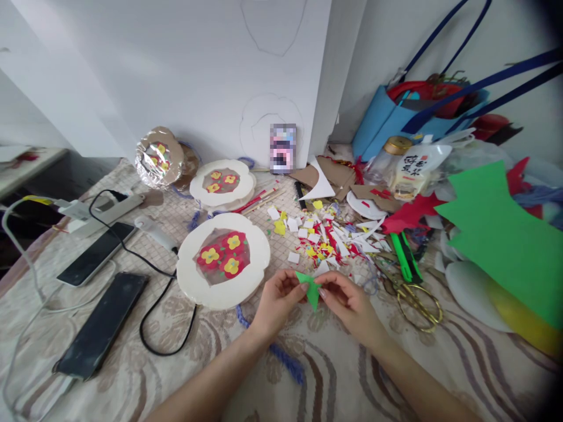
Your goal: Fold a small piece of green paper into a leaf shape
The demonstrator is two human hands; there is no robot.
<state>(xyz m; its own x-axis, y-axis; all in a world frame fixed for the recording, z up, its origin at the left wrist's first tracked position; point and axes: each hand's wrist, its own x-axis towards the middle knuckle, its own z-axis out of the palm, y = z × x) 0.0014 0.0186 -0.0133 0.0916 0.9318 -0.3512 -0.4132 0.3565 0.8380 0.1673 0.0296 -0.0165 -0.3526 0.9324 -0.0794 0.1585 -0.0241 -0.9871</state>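
Head cam: both hands low at centre, over the tablecloth (334, 375), working one small green piece (312, 293) of paper between them. Left hand (278, 298): pinched on it, thumb flat on the near face, fingers curled behind, no gap. Right hand (349, 300): thumb and fingertips closed together on its right edge, other fingers curled loosely. Piece sits in the air between the two, one point down; number of layers can't be told.

Nearest on the cloth: blue yarn (284, 358) running out from under the left forearm. Black slab (103, 325) far left, phone (97, 255) just past it, black cable (165, 299) looping toward the near plate (260, 252). That plate has red and yellow flowers in its clear centre, just left of the left hand.

Right of the right hand: gold scissors (420, 308), green cutter (403, 256) beside them. Big green sheet (505, 240) on the far right, red paper (411, 214) by its left tip.

Beyond the hands: paper scraps (328, 234), then the far plate (199, 184), foil disc (144, 146) to its left. Back: pixelated upright picture (282, 149) against the white board (185, 70), pouch (416, 170) and blue bag (373, 126) at right.
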